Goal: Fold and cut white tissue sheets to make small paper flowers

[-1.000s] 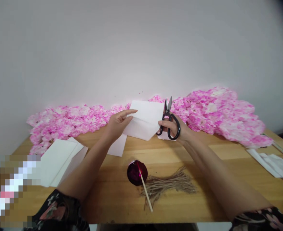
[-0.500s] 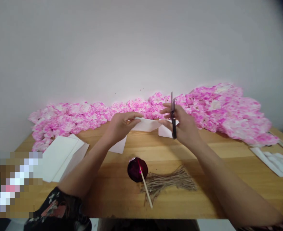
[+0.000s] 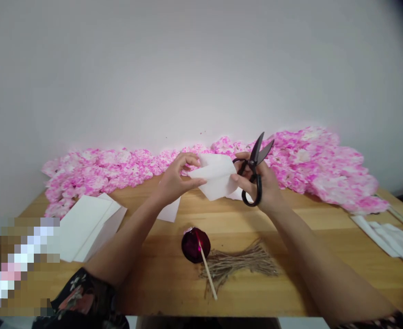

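A folded piece of thin white paper (image 3: 217,180) is held up above the table between both hands. My left hand (image 3: 184,177) pinches its left edge between thumb and fingers. With thumb and fingers my right hand (image 3: 256,180) grips the paper's right side, and black-handled scissors (image 3: 253,163) hang on that same hand, blades parted and pointing up. Below lies a round dark red dish (image 3: 196,245) with a pale stick (image 3: 208,272) resting in it. Beside the dish is a bundle of thin brown twigs (image 3: 244,262).
Pink and white paper flowers (image 3: 98,169) line the back of the wooden table (image 3: 153,292) along the wall. White sheets (image 3: 84,224) are stacked at the left, and a smaller sheet (image 3: 169,211) lies near my left hand. White folded material (image 3: 389,237) is at the right edge.
The paper has opened from a narrow strip into a wider folded shape. The scissors have turned so their parted blades and both handles show. Both hands have shifted slightly.
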Action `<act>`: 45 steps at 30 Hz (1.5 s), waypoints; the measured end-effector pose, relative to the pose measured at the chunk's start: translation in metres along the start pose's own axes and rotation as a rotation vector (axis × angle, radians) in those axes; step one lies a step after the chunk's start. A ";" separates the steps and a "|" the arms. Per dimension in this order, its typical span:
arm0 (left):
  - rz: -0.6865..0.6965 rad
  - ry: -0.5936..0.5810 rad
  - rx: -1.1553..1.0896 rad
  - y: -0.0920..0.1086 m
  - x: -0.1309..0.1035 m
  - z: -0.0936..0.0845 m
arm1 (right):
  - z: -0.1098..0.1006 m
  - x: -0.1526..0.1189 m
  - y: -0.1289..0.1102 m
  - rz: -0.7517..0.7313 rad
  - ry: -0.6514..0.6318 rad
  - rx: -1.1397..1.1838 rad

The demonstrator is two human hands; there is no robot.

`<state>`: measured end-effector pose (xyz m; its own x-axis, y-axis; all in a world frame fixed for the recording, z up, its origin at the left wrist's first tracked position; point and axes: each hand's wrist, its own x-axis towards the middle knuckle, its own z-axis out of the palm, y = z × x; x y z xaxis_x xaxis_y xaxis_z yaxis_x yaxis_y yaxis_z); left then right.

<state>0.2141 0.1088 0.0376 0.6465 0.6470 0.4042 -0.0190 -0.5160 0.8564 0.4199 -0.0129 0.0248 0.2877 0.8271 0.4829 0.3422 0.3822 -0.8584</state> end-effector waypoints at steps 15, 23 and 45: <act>-0.381 0.014 -0.524 -0.024 -0.008 0.030 | 0.003 0.005 0.013 0.217 0.014 0.109; -0.346 0.434 -0.862 -0.022 0.012 0.002 | -0.007 0.001 -0.004 0.368 -0.266 0.317; -0.328 0.525 -0.934 -0.019 0.013 0.001 | 0.008 -0.011 -0.011 0.611 -0.550 0.459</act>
<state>0.2241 0.1262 0.0261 0.3279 0.9447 0.0115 -0.6142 0.2039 0.7623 0.4057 -0.0223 0.0275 -0.2017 0.9718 -0.1223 -0.1484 -0.1538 -0.9769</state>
